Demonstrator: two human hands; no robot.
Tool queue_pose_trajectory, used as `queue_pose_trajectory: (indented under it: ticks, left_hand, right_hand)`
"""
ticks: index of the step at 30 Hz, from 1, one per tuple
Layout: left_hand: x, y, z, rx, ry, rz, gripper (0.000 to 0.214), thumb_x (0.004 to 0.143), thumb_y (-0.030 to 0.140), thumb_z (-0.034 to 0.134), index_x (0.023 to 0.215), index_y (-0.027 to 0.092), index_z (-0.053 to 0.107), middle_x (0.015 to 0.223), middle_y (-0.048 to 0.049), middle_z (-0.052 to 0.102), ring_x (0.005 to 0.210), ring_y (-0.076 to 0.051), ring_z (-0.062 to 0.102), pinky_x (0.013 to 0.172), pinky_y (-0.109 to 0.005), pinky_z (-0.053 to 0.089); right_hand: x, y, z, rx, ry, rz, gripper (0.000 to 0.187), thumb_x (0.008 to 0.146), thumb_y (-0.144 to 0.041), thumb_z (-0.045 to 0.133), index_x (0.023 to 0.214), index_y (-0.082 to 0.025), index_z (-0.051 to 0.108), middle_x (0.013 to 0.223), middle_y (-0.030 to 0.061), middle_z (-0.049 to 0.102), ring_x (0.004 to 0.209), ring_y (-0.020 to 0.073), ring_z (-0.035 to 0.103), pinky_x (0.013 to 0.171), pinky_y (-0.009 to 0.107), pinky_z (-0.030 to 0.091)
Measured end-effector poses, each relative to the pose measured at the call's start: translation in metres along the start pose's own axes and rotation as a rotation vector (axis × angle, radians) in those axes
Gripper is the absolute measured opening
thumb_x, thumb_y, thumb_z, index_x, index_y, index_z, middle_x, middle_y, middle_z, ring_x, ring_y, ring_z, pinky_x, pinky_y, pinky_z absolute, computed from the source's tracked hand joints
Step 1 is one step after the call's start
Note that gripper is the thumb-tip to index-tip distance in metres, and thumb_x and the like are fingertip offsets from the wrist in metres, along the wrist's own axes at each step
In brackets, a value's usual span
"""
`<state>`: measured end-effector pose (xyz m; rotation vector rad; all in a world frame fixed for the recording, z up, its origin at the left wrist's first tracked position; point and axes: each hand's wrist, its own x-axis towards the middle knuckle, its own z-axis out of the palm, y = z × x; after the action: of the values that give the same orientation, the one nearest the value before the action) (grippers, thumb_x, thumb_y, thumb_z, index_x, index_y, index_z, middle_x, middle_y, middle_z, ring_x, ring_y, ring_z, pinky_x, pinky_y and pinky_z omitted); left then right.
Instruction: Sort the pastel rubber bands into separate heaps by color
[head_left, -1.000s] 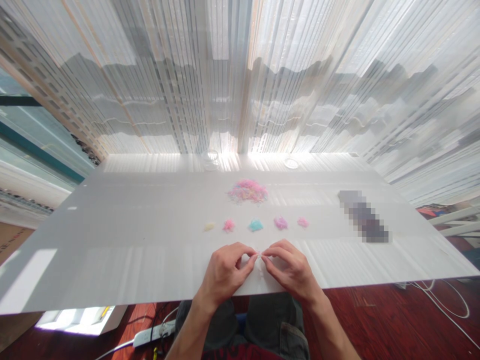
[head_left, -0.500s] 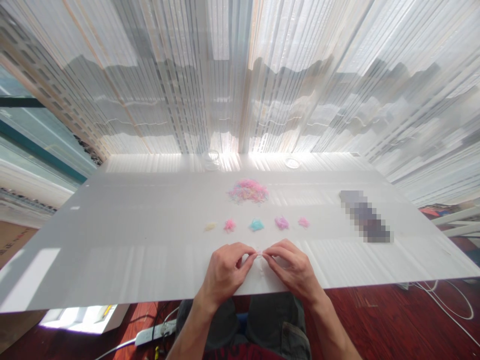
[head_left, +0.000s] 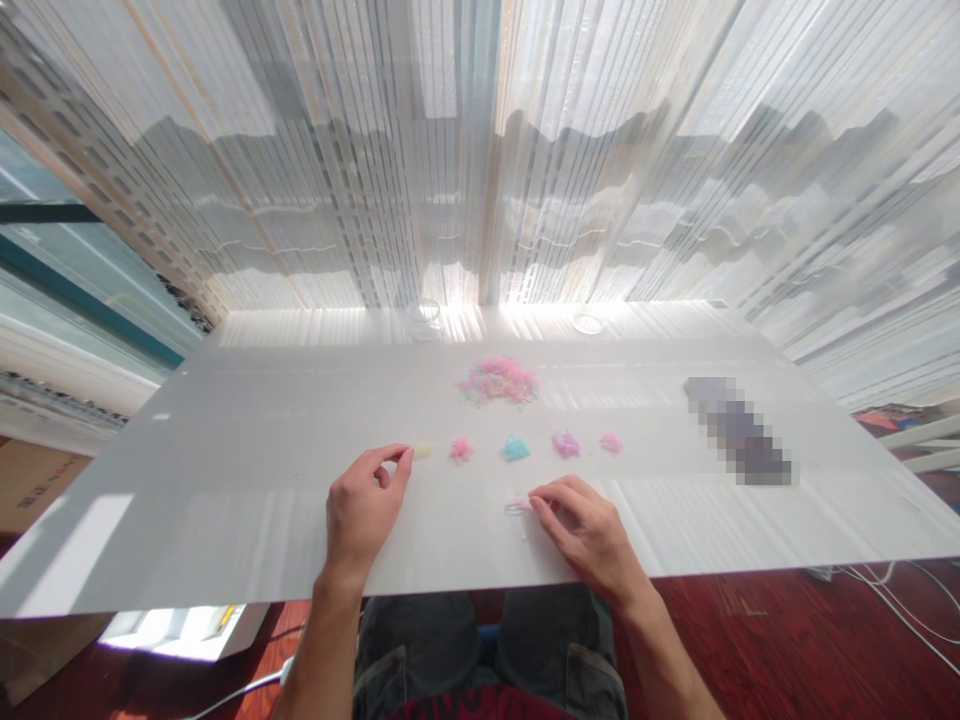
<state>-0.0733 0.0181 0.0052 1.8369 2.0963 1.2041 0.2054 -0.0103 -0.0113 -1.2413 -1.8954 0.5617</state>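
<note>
A white table [head_left: 225, 500] carries a mixed heap of tiny coloured rubber bands [head_left: 497, 381] and, nearer me, a row of small sorted piles: yellow [head_left: 423, 451], pink [head_left: 460, 450], teal [head_left: 514, 449], purple [head_left: 565, 444] and another pink [head_left: 610, 442]. My left hand [head_left: 363, 513] reaches forward, thumb and forefinger pinched together right at the yellow pile. My right hand [head_left: 583, 527] rests on the table with its fingertips pinched on a few small bands [head_left: 516, 507].
Two small clear dishes [head_left: 425, 312] [head_left: 586, 323] stand at the table's far edge by the sheer curtain. A blurred dark object [head_left: 739, 430] lies at the right. Cables and a power strip run over the red wooden floor below.
My left hand has left the right hand and moved forward and left to the yellow pile. My right hand stays in place with the small bands.
</note>
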Motion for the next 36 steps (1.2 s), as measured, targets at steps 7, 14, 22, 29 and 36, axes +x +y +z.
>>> queue_pose_trajectory:
  ticks: [7, 14, 22, 29, 36]
  left_hand:
    - [-0.004, -0.010, 0.009, 0.067, 0.011, -0.040, 0.018, 0.086, 0.033, 0.069, 0.089, 0.020, 0.080, 0.062, 0.0025, 0.064, 0.054, -0.012, 0.056, 0.059, -0.023, 0.042]
    - [-0.004, -0.012, 0.012, 0.090, -0.006, 0.009, 0.018, 0.087, 0.031, 0.066, 0.090, 0.020, 0.080, 0.071, 0.0001, 0.070, 0.056, -0.012, 0.056, 0.059, -0.023, 0.041]
    - [-0.004, -0.013, 0.012, 0.107, -0.002, 0.058, 0.021, 0.091, 0.031, 0.062, 0.094, 0.019, 0.079, 0.080, -0.0013, 0.072, 0.057, -0.012, 0.055, 0.059, -0.023, 0.041]
    - [-0.003, -0.013, 0.012, 0.073, 0.068, 0.120, 0.017, 0.092, 0.028, 0.062, 0.092, 0.018, 0.076, 0.076, 0.0006, 0.068, 0.052, -0.010, 0.051, 0.059, -0.023, 0.042]
    - [-0.028, 0.022, 0.012, -0.189, -0.055, 0.361, 0.010, 0.098, 0.021, 0.061, 0.099, 0.020, 0.071, 0.083, 0.0007, 0.070, 0.055, -0.010, 0.049, 0.061, -0.024, 0.044]
  right_hand:
    - [0.000, 0.000, 0.000, 0.004, -0.018, 0.024, 0.015, 0.101, -0.024, 0.057, 0.091, -0.022, 0.068, 0.084, 0.0026, 0.067, 0.077, 0.0173, 0.065, 0.072, 0.029, 0.051]
    - [0.001, 0.001, 0.001, 0.013, -0.015, 0.028, 0.015, 0.101, -0.023, 0.057, 0.091, -0.022, 0.068, 0.084, 0.0023, 0.068, 0.078, 0.0172, 0.064, 0.073, 0.029, 0.050]
    - [0.000, 0.001, 0.000, 0.010, -0.006, 0.022, 0.014, 0.100, -0.022, 0.058, 0.090, -0.023, 0.068, 0.084, 0.0017, 0.067, 0.077, 0.0171, 0.065, 0.072, 0.028, 0.050]
    - [0.000, 0.000, 0.000, 0.011, -0.007, 0.019, 0.013, 0.100, -0.021, 0.058, 0.091, -0.023, 0.068, 0.084, 0.0020, 0.067, 0.078, 0.0175, 0.065, 0.073, 0.029, 0.050]
    - [-0.001, 0.002, 0.000, 0.013, -0.064, -0.045, 0.017, 0.093, -0.010, 0.057, 0.099, -0.023, 0.068, 0.093, 0.0046, 0.068, 0.088, 0.0208, 0.064, 0.081, 0.035, 0.052]
